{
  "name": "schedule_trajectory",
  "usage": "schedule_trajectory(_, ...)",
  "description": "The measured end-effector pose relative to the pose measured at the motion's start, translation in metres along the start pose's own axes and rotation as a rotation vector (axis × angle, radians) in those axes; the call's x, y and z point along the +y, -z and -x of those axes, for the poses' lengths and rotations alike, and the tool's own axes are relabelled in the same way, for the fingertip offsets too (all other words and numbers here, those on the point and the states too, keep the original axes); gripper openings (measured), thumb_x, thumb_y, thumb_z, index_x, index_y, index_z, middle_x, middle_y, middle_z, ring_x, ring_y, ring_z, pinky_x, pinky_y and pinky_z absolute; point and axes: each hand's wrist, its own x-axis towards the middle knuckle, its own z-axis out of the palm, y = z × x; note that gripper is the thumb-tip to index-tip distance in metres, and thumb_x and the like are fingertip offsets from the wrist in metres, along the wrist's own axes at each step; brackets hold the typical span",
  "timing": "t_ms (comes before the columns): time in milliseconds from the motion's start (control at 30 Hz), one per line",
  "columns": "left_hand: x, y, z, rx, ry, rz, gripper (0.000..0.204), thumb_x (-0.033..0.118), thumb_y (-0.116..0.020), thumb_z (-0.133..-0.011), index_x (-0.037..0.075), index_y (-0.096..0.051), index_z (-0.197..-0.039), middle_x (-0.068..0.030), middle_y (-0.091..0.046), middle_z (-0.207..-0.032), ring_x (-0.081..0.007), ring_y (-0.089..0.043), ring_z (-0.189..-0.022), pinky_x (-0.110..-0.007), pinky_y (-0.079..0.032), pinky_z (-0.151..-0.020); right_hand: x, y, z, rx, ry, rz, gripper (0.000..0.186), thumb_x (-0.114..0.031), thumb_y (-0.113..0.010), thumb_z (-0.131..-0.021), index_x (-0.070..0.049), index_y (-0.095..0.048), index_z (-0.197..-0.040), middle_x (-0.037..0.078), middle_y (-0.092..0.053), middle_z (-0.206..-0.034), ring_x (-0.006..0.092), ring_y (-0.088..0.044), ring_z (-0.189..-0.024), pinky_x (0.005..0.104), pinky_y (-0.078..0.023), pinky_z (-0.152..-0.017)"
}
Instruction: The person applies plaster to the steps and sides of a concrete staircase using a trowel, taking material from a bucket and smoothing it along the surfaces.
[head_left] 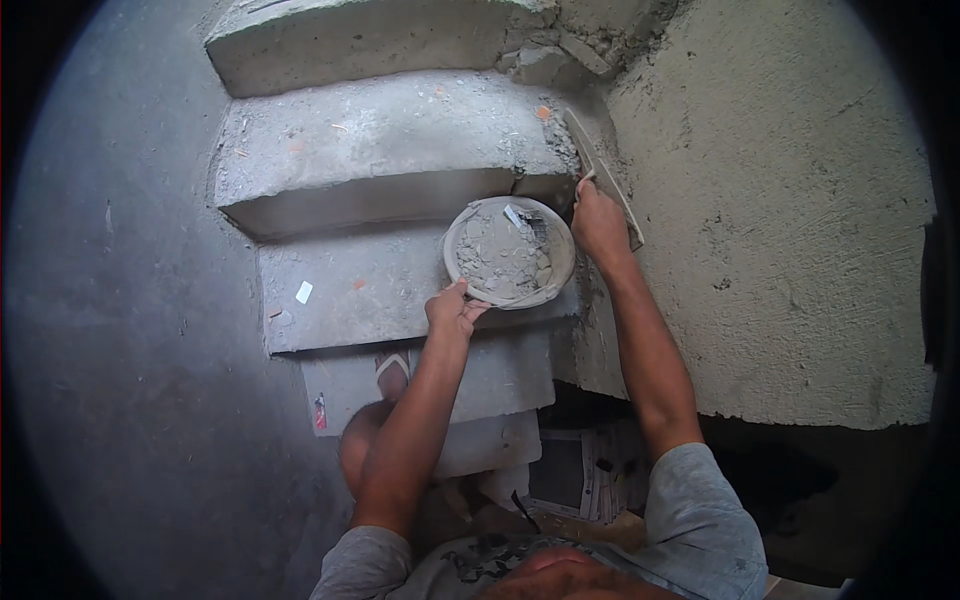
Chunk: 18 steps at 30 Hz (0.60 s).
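My left hand [456, 308] is closed on the lower left rim of a round, mortar-stained bucket [452, 262]. Grey debris and crumbled mortar [495, 250] lie inside it, along with a small pale strip [516, 218]. The bucket is tilted so its mouth faces me, in front of a concrete step. To its right, my right hand [601, 225] grips a long flat trowel [612, 183] by its handle. The blade stands edge-on beside the wall, its far tip by loose debris [562, 145] at the step's right end. My fingers partly hide the handle.
Rough concrete steps [340, 150] climb away, strewn with dust and chips. A plastered wall [760, 220] bounds the right; a smooth grey surface [130, 280] lies left. A small white piece [304, 292] rests on one step. My sandalled foot [392, 370] is below, near stacked items [575, 475].
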Motion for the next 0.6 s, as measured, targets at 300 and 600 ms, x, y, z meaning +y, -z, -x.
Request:
schedule_trajectory(300,-0.001,-0.006,0.003,-0.015,0.022,0.065,0.025,0.008,-0.053,-0.093,-0.009,-0.050,-0.112,-0.0226,-0.060,-0.105,-0.0361,-0.067,-0.081,-0.050,-0.060,-0.062,-0.009,0.003,-0.013,-0.051,-0.129,0.028,0.021,-0.011,-0.050,-0.088,0.003,-0.055,-0.102,0.027,-0.064,-0.088,0.0444,-0.062,-0.084,0.0529,-0.047,-0.076)
schedule_trajectory(600,-0.008,-0.012,0.011,-0.025,0.067,0.125,0.030,0.007,-0.051,-0.093,-0.012,-0.046,-0.116,-0.0251,-0.058,-0.106,-0.0403,-0.065,-0.083,-0.051,-0.060,-0.063,-0.029,0.006,0.030,-0.054,-0.083,-0.022,0.020,-0.009,-0.052,-0.087,0.001,-0.054,-0.104,0.027,-0.063,-0.092,0.0444,-0.060,-0.087,0.0521,-0.046,-0.075)
